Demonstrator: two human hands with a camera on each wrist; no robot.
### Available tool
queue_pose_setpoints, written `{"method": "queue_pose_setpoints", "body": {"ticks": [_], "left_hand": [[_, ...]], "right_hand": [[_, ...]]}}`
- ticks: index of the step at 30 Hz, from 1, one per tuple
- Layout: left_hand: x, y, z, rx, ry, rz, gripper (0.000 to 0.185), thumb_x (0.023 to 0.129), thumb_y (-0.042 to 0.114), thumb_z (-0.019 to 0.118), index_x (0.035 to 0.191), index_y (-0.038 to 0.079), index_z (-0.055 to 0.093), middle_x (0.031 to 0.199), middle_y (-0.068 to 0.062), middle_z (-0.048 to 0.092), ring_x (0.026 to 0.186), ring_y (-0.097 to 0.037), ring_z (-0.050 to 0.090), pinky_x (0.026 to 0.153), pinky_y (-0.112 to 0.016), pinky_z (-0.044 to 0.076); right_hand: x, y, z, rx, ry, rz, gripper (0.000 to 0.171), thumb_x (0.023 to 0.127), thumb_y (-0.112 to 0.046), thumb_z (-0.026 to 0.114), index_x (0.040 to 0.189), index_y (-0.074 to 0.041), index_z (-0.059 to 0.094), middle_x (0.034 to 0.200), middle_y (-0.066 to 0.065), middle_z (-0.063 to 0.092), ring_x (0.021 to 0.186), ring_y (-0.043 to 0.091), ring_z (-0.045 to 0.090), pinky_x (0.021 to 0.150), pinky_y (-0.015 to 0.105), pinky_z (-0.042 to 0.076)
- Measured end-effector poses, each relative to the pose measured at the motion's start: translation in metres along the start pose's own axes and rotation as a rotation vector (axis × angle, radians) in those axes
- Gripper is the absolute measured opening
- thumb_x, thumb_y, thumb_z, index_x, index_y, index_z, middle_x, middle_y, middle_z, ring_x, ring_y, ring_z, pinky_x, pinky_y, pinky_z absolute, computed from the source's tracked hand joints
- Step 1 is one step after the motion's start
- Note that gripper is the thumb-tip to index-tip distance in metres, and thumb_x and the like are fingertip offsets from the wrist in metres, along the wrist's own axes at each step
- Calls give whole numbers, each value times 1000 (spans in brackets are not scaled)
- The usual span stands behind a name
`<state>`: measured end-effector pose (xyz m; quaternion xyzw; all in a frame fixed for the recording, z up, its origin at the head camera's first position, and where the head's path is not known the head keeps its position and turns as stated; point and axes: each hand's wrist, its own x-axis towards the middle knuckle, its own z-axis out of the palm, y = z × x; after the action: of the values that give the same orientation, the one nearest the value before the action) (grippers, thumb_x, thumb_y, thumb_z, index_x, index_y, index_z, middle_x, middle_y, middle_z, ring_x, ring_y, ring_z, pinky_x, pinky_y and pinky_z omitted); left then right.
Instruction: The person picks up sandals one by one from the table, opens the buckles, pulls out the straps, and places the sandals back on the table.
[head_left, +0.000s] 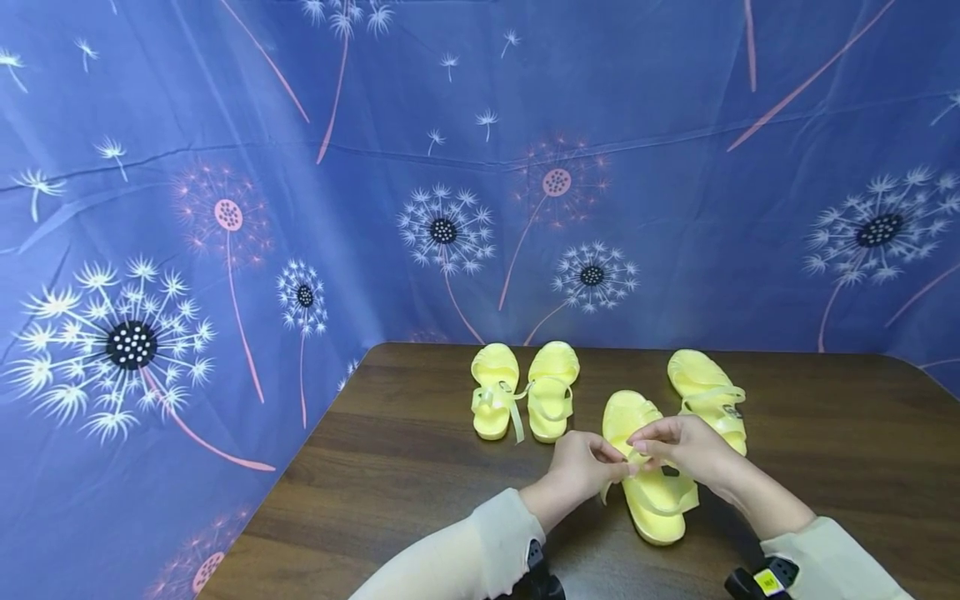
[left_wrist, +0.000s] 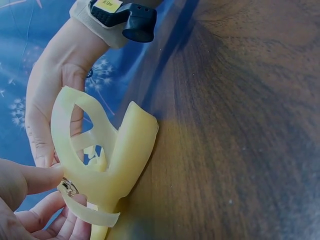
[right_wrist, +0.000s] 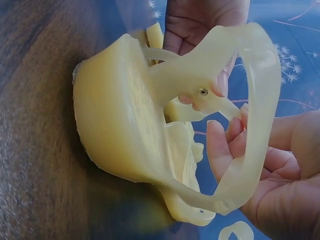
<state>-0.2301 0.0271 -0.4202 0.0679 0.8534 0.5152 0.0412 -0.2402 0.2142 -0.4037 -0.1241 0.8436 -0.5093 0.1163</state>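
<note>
Yellow sandal (head_left: 651,492) lay on the tabletop (head_left: 420,500) at lower centre-right of the frame, left hand (head_left: 581,467) and right hand (head_left: 678,446) both pinching its strap (head_left: 633,457), apparently mid-fastening; closing the buckle likely needs fine alignment.

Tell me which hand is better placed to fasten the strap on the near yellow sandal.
Probably the right hand: its fingertips pinch the strap by the stud, while the left hand steadies the sandal from the side.

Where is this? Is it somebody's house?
Hard to say; it looks like a set-up work corner. A blue dandelion cloth hangs behind a dark wooden table, where yellow sandals sit in pairs.
</note>
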Motion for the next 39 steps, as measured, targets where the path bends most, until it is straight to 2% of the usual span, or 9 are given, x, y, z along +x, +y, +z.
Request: {"method": "queue_pose_setpoints", "body": {"ticks": [5, 12, 16, 21, 24, 26, 29, 33, 39], "left_hand": [[2, 2, 2, 10, 3, -17, 15, 73, 18, 86, 69, 12, 73, 60, 7, 62, 53, -1, 51, 48, -17, 42], [6, 10, 9, 66, -14, -27, 16, 72, 21, 86, 65, 15, 73, 53, 7, 63, 50, -2, 54, 47, -17, 41], [5, 9, 7, 22, -32, -60, 14, 73, 19, 85, 66, 14, 74, 54, 5, 64, 51, -4, 56, 48, -19, 44], [4, 6, 5, -154, -62, -90, 10, 75, 8, 82, 71, 6, 74, 60, -4, 69, 54, -14, 65, 52, -25, 55], [3, 5, 5, -234, -60, -115, 7, 76, 4, 81, 74, 3, 74, 63, -6, 70, 57, -17, 67, 55, -27, 57], [2, 4, 5, -249, -47, -126, 6, 75, 3, 81, 74, 3, 75, 64, -6, 70, 57, -14, 66, 56, -25, 56], [0, 3, 6, -240, -17, -138, 7, 74, 4, 82, 73, 5, 75, 62, -4, 69, 54, -9, 61, 52, -21, 50], [0, 0, 8, -169, 25, -127, 10, 71, 10, 85, 69, 10, 76, 58, 4, 65, 51, -5, 55, 48, -19, 42], [1, -1, 7, -61, 39, -87, 11, 69, 14, 87, 68, 13, 76, 60, 10, 64, 54, 0, 52, 50, -17, 43]], "right_hand": [[1, 3, -4, 7, -30, -9, 35, 92, -22, 66, 113, 6, 64, 102, 11, 70, 80, 21, 67, 77, 34, 54], [4, 6, -19, 48, -221, -47, 36, 98, -19, 57, 117, 11, 55, 95, 9, 64, 79, 18, 59, 73, 33, 51], [7, 6, -22, 29, -283, -65, 33, 99, -19, 56, 115, 9, 59, 85, 5, 61, 73, 14, 55, 65, 31, 48], [9, 6, -21, -41, -256, -63, 28, 95, -23, 61, 104, 3, 67, 73, 1, 52, 64, 11, 48, 56, 28, 43], [8, 6, -20, -91, -224, -88, 25, 93, -25, 64, 99, -1, 69, 74, 1, 55, 63, 10, 48, 54, 27, 43], [7, 7, -19, -121, -207, -117, 23, 92, -25, 66, 97, -3, 70, 78, 2, 61, 65, 8, 50, 55, 27, 44], [5, 7, -17, -162, -191, -156, 20, 90, -25, 68, 96, -6, 70, 88, 2, 68, 71, 6, 53, 59, 26, 47], [3, 9, -16, -195, -188, -187, 19, 89, -25, 70, 96, -8, 70, 96, 3, 70, 79, 1, 54, 63, 24, 47], [5, 13, -14, -213, -200, -239, 18, 89, -25, 70, 98, -9, 71, 96, 2, 71, 77, -2, 56, 63, 22, 48]]}}
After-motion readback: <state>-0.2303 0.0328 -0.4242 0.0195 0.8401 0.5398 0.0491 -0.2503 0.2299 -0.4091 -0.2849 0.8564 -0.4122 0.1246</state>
